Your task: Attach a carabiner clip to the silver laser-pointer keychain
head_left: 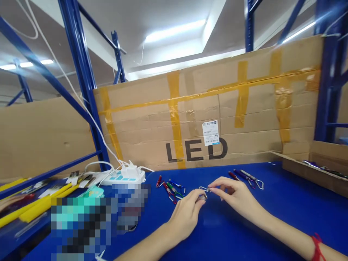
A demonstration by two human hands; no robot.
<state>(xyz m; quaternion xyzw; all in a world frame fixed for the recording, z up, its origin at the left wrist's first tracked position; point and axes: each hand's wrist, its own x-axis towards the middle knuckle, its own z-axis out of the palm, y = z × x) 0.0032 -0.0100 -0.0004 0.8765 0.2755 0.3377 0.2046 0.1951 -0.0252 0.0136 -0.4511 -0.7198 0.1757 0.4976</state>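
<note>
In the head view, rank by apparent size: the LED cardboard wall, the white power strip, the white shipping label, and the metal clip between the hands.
1. LED cardboard wall, by far the largest.
2. White power strip.
3. White shipping label, though it sits farther back, so its rank against the strip is unsure.
4. Metal clip, held by the left hand and right hand.

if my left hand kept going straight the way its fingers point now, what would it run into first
Probably the small metal clip already pinched between the left hand and the right hand. The fingers point up and right, so past the clip it would likely meet the right hand's fingertips; depth is hard to judge.
</note>
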